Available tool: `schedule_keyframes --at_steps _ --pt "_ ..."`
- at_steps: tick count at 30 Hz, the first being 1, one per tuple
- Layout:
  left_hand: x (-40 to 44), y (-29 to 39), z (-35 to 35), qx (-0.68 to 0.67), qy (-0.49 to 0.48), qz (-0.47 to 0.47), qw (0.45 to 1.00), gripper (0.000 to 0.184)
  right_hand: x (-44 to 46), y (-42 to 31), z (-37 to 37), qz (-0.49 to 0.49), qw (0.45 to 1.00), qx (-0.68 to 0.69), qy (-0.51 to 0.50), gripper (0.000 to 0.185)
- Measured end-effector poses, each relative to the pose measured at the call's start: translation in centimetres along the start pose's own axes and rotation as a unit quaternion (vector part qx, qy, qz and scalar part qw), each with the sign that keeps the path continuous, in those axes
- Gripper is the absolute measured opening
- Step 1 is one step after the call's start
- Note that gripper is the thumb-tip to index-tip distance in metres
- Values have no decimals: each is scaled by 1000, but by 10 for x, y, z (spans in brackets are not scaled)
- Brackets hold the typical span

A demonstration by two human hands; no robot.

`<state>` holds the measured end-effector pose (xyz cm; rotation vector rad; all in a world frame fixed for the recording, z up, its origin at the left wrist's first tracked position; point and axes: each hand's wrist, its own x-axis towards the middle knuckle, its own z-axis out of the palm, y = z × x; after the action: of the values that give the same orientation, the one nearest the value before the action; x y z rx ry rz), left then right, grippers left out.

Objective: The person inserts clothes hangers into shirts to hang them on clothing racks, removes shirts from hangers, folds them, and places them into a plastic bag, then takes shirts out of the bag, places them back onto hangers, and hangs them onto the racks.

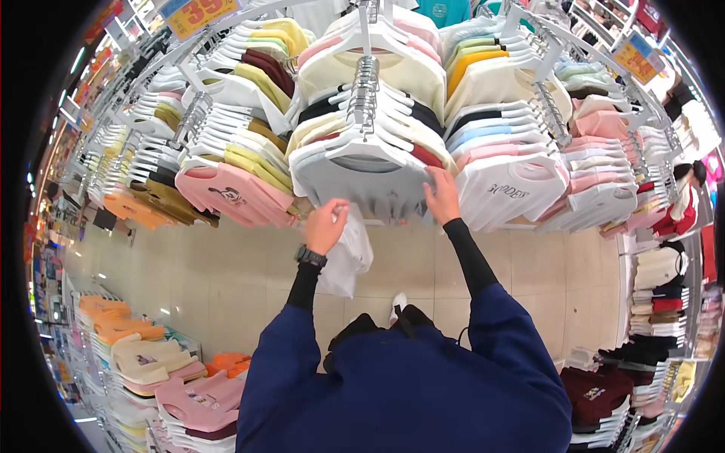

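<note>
A light grey shirt (pixel 355 189) hangs on a white hanger (pixel 370 148) at the front of the middle rack, facing me. My right hand (pixel 443 196) is at its right shoulder and sleeve, fingers bent and closed on the fabric's edge. My left hand (pixel 326 226) is curled in front of the shirt's lower left side, with a dark watch on the wrist. A thin white bag (pixel 349 260) hangs down beside that hand, its top at my fingertips. How the fingers grip it is partly hidden.
Pink shirts (pixel 230 192) hang on the left, and a white printed shirt (pixel 513 189) on the right. Metal hooks (pixel 364 94) jut toward me above the hangers. Low racks stand behind me, with a pink shirt (pixel 198 400) and a maroon shirt (pixel 593 392). Tiled floor (pixel 400 264) lies between.
</note>
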<state>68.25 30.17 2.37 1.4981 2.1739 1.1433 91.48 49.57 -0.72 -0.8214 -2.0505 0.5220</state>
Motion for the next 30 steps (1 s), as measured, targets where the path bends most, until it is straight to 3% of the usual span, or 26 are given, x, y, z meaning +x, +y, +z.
schedule_keyframes --at_steps 2,8,13,19,22,24,28,30 --pt "22 3 27 -131 -5 -2 991 30 6 7 9 19 999 9 -38 37" --pt "62 -7 95 -250 -3 -35 968 47 9 2 15 16 996 -26 -87 39" --pt "68 30 94 -405 -44 -51 912 25 -9 -2 13 5 989 19 -148 38" --pt "61 49 87 -429 -32 -100 897 18 -9 -11 -2 0 986 96 -135 35" --pt "47 78 73 -400 -7 -35 916 19 -6 -31 -27 10 987 109 -119 34" --pt "34 91 64 -412 31 -39 910 20 -10 -48 -40 7 987 98 -129 36" --pt "-5 97 47 -398 89 -90 909 24 -51 -92 -35 -14 983 54 -177 42" --pt "-22 69 39 -358 71 -129 922 29 -82 -113 -27 -36 963 122 -236 46"
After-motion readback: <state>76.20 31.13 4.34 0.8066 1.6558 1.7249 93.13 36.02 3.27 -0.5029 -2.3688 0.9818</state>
